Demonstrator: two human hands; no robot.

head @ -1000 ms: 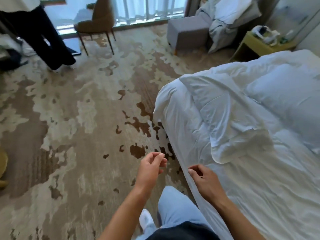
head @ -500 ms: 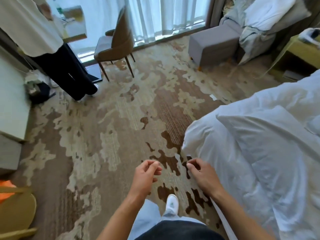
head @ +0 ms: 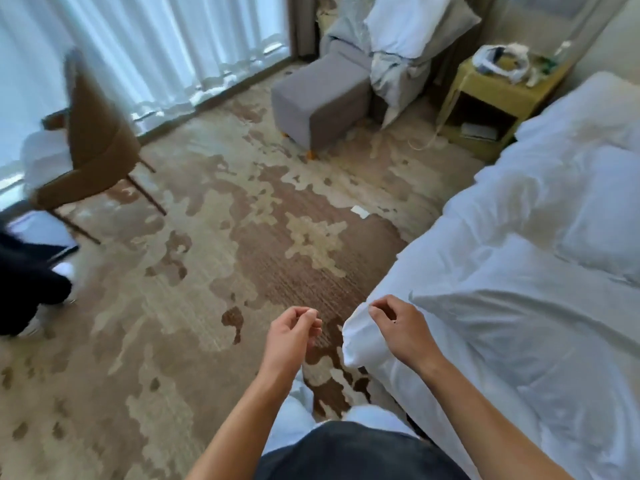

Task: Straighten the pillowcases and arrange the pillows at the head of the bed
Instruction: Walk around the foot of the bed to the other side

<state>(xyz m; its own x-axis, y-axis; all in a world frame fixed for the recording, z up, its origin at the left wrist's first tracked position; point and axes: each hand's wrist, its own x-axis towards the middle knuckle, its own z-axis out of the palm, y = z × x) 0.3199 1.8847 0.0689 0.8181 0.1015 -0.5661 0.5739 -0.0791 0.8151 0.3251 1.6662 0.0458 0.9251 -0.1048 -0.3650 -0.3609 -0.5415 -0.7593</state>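
Note:
A white pillow [head: 606, 220] lies on the white bed [head: 485, 258] at the right edge of the view. A flatter white pillowcase piece [head: 512, 327] lies across the bed near me. Another white pillow [head: 412, 26] rests on heaped linen on the far armchair. My left hand [head: 292, 336] hangs over the carpet with loosely curled fingers and holds nothing. My right hand [head: 398, 329] hovers at the bed's near corner, fingers loosely curled, with no grip that I can see.
A grey ottoman [head: 318, 98] and a yellow nightstand [head: 495, 95] with a bag on it stand at the back. A brown chair [head: 93, 140] is by the curtained window. Another person's dark legs [head: 27, 289] are at the left. A paper scrap [head: 360, 212] lies on the carpet.
I have moved along the bed's side towards its corner and the view has swung up and right. Both hands keep the same loose pose. The other person has shifted to the left edge.

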